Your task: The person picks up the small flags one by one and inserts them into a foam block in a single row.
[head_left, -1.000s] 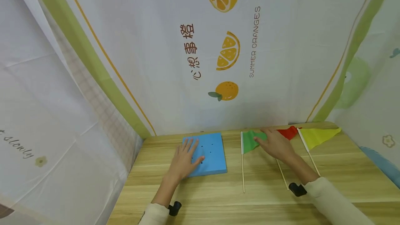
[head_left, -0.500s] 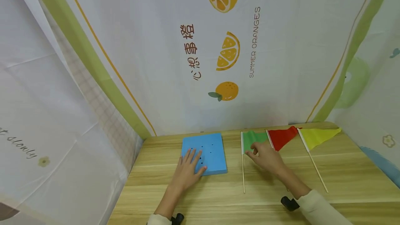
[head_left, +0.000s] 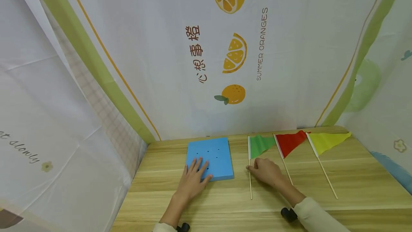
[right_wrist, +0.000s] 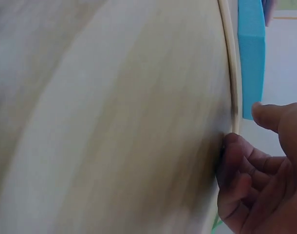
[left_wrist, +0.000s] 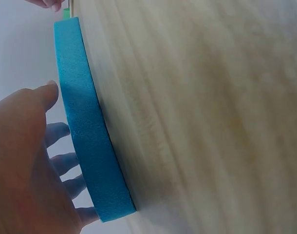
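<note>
My left hand [head_left: 191,183] rests with spread fingers on the near left part of a flat blue foam block [head_left: 222,165], which has several small holes in its top. Its near side face [left_wrist: 87,117] shows in the left wrist view. My right hand [head_left: 266,172] is at the wooden stick [head_left: 250,187] of a green pennant flag [head_left: 260,145] lying on the table. In the right wrist view, a gap shows between the thumb [right_wrist: 266,117] and the bent fingers, with the index fingertip right at the stick [right_wrist: 234,83].
A red pennant flag [head_left: 289,144] and a yellow one, the yellow pennant flag [head_left: 329,142], lie to the right on the wooden table [head_left: 225,207]; my right forearm covers part of the red flag's stick. A white printed cloth [head_left: 161,81] hangs behind the table.
My right hand has come left and nearer, from over the green and red flags down to the green flag's stick. My left hand has slid slightly nearer on the block.
</note>
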